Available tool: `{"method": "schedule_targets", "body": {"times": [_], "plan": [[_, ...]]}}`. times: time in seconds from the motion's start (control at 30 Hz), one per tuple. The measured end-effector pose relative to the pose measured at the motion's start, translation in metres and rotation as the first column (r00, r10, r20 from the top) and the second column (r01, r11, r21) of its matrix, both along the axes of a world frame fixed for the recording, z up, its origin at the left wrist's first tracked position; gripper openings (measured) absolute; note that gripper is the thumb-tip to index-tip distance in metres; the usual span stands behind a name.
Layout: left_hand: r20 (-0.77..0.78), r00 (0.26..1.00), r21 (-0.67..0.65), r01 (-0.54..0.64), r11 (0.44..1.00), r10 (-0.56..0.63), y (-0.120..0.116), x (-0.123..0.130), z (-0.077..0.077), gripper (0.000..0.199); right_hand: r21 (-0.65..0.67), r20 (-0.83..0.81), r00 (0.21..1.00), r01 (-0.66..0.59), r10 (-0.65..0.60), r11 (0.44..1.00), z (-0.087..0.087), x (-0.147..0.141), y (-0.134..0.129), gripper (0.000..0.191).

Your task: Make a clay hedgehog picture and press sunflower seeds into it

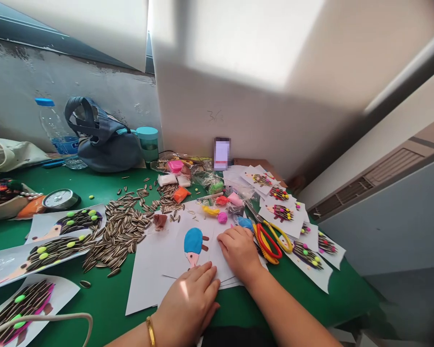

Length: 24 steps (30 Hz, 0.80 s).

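Beside right hand (238, 251), blue figure (193, 241) on paper (148, 270)

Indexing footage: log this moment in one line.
left hand: on white paper; right hand: on white paper; blue figure: beyond left hand; striped seeds: heaped left

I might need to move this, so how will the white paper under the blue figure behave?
The white paper will likely flop when lifted, since it looks thin. The blue figure may make it sag, as it looks thicker. Pushed, it could slide, since it overlaps other sheets.
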<state>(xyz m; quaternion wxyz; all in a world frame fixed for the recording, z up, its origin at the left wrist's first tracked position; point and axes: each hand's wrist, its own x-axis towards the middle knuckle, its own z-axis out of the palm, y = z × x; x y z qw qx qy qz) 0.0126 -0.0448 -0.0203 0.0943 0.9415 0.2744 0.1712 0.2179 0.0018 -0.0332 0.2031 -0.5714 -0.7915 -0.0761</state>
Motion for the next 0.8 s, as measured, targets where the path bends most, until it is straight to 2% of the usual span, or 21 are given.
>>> {"method": "schedule_targets", "body": {"times": [0.17, 0.4, 0.53, 0.8], "plan": [[-0.001, 1.0, 0.006, -0.003, 1.0, 0.003, 0.001, -0.001, -0.002, 0.033, 0.004, 0.025, 1.0, 0.01, -0.01, 1.0, 0.002, 0.001, 0.0, 0.01], [-0.059, 0.998, -0.077, -0.014, 0.997, 0.009, 0.0, 0.001, 0.001, 0.034, 0.016, 0.076, 0.995, -0.058, 0.056, 0.998, 0.004, 0.003, -0.018, 0.019], [-0.067, 0.998, -0.097, -0.018, 0.995, 0.011, -0.002, 0.001, 0.002, 0.032, 0.038, 0.044, 0.997, -0.059, 0.057, 0.998, 0.0, 0.006, -0.026, 0.023], [-0.072, 0.997, -0.106, -0.018, 0.994, 0.011, -0.004, 0.001, -0.002, 0.03, 0.053, -0.031, 0.999, -0.025, 0.026, 0.998, 0.0, 0.002, -0.024, 0.018]]}}
